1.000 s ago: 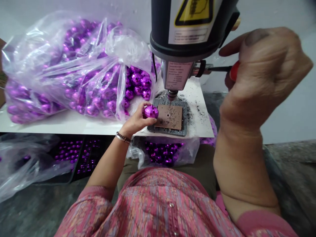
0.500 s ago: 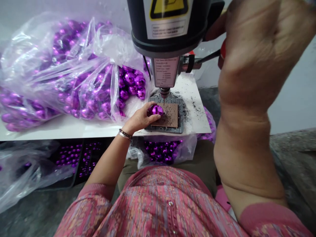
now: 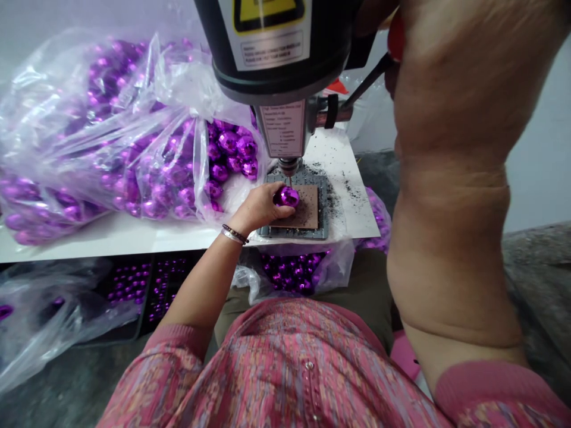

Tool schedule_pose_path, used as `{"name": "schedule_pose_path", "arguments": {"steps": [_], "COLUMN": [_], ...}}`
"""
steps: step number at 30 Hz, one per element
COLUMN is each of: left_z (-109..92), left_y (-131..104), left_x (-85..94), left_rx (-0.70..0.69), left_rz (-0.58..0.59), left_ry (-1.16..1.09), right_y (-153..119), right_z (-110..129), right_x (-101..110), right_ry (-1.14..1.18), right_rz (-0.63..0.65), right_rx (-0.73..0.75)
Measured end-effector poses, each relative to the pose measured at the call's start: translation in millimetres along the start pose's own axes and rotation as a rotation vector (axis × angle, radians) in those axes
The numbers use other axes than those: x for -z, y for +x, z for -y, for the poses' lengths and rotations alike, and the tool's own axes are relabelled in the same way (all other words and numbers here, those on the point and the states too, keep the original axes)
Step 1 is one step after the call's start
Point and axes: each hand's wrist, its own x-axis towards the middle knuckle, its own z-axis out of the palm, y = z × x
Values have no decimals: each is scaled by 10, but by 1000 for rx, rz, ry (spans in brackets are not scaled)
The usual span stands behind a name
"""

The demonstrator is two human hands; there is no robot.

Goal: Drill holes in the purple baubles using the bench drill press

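My left hand (image 3: 261, 208) pinches a shiny purple mirror-faceted ball (image 3: 289, 196) between thumb and fingers, above a brown board (image 3: 307, 217) on the drill press's grey base (image 3: 325, 229). Directly over the ball is the thin drill bit (image 3: 290, 181); whether they touch I cannot tell. The black drill press (image 3: 276, 77) fills the top middle. At upper right, close to the camera, my right hand (image 3: 446, 59) is closed around the red-knobbed feed lever (image 3: 372, 80); most of its fingers are hidden or cut off.
A large clear plastic bag (image 3: 147, 137) full of purple balls lies on the white table (image 3: 111, 238) at left. Dark shavings (image 3: 345, 190) litter the table right of the base. Below the edge are an open bag of balls (image 3: 292, 273) and black trays (image 3: 149, 291) holding more.
My left hand has shifted the ball rightward relative to the drill, from beside the bit to beneath it. The feed lever now slants up more steeply, my right hand still on it. The view has shifted slightly.
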Motion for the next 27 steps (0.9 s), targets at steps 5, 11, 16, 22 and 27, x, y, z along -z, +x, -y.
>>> {"name": "schedule_pose_path", "arguments": {"steps": [5, 11, 16, 22, 27], "left_z": [-16, -13, -27, 46, 104], "left_y": [85, 74, 42, 70, 95], "left_x": [-88, -183, -206, -262, -303], "left_rx": [14, 55, 54, 48, 18], "left_rz": [-1, -6, -19, -19, -6], "left_ry": [-84, -271, -295, -346, -392], "right_y": [-150, -273, -436, -700, -814], "right_z": [121, -17, -190, -390, -474], "right_x": [128, -2, -178, -350, -433], "right_ry": [31, 312, 463, 406, 434], "right_rz": [49, -82, -241, -353, -371], "right_rx": [-73, 42, 159, 271, 292]}}
